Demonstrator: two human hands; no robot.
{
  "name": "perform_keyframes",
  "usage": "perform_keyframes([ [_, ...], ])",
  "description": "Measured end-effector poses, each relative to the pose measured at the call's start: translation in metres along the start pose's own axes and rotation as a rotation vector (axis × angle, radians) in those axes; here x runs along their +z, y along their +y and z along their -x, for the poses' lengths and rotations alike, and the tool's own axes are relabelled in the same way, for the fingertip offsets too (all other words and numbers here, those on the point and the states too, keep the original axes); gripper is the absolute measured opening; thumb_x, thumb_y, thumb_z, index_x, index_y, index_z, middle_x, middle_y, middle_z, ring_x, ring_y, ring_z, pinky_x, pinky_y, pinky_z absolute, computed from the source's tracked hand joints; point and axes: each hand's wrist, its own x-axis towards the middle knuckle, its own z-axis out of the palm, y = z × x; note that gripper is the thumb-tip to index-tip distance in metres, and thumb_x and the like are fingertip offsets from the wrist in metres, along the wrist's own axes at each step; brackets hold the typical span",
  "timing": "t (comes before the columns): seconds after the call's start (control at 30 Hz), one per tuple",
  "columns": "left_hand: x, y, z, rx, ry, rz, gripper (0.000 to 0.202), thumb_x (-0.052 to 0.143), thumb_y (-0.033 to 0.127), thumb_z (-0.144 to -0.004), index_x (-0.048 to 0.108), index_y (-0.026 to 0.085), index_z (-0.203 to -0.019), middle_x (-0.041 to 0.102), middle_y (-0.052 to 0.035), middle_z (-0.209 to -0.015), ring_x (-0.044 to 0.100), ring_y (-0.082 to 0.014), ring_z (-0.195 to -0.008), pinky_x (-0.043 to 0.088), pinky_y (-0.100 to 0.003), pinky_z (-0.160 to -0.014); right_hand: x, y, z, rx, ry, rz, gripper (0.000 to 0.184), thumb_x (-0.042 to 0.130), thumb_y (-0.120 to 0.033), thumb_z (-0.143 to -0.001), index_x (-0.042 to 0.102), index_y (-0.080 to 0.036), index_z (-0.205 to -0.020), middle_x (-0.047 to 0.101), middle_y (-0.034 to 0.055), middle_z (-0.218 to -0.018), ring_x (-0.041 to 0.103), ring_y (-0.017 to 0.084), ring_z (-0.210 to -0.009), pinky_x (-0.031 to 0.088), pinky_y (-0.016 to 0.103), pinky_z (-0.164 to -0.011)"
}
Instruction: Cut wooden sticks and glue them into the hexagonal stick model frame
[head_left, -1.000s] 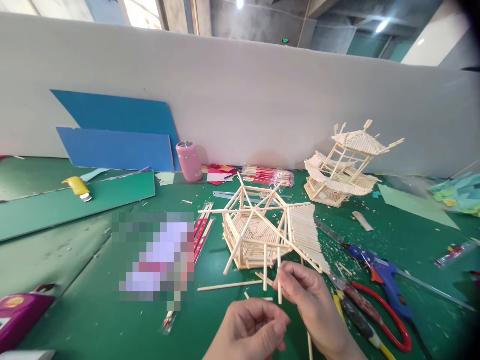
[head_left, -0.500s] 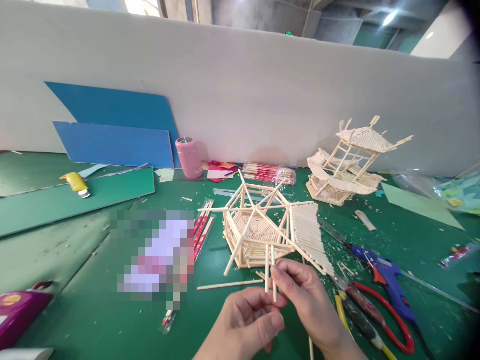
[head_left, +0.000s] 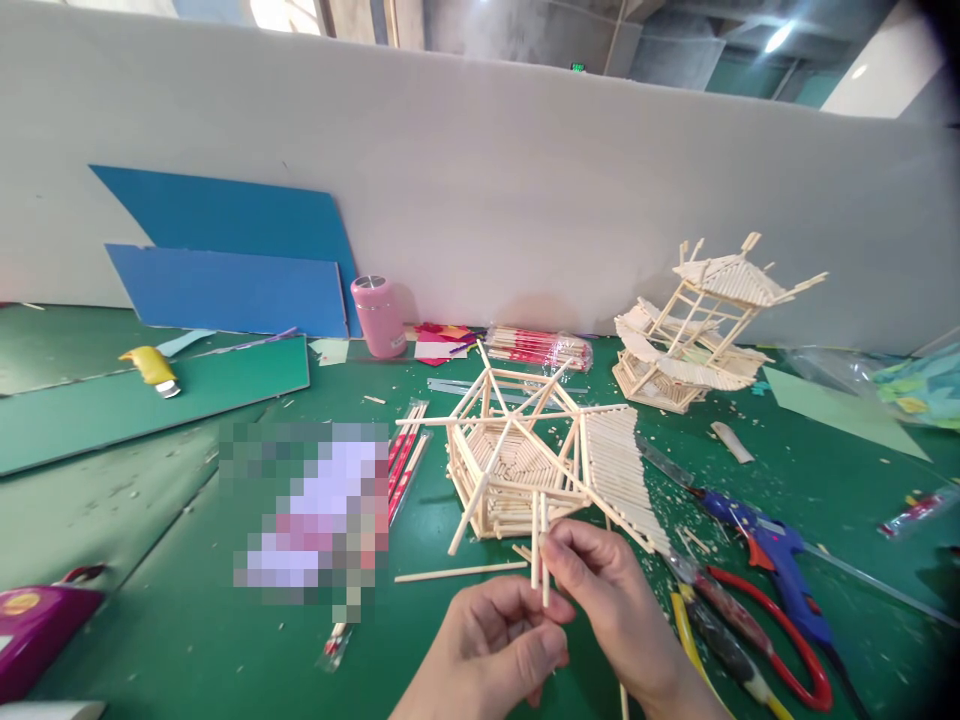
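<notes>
Two short wooden sticks point(head_left: 535, 545) stand nearly upright, side by side, in front of a six-sided stick frame point(head_left: 517, 460). My right hand point(head_left: 607, 590) pinches the right-hand stick between thumb and fingers. Curled below, my left hand point(head_left: 495, 640) has its fingertips closed at the sticks' lower ends; its exact grip is partly hidden. The frame has a woven-looking stick base, beams meeting at a centre, and one panel of lined-up sticks point(head_left: 619, 465) on its right side. A longer loose stick point(head_left: 461, 572) lies on the green table just left of my hands.
To the right are a blue glue gun point(head_left: 765, 540), red-handled pliers point(head_left: 780, 630) and scraps. A finished-looking stick pavilion point(head_left: 690, 330) stands behind. Packed sticks point(head_left: 536, 347), a pink flask point(head_left: 379, 316), blue boards point(head_left: 232, 285) and a yellow cutter point(head_left: 150, 370) lie farther back and left.
The right-hand stick has shifted slightly left, so the gap between the two sticks is narrower. Both hands otherwise stay almost where they were.
</notes>
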Motion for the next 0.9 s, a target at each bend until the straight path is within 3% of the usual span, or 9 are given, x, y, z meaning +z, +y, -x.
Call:
perform_keyframes([
  [0.9,-0.0011,-0.0015,-0.0011,0.011,0.006,-0.021,0.026,0.071,0.038,-0.066,0.068,0.015,-0.077,0.058,0.0000,-0.059,0.043,-0.0068,-0.050,0.034,-0.018,-0.046,0.0009,-0.0051,-0.0024,-0.007,-0.017,0.063,0.036,0.049,-0.037,-0.085,0.043,-0.018,-0.056,0.039,-0.0057,-0.049,0.037,0.008,-0.047,0.029,0.020,-0.046],
])
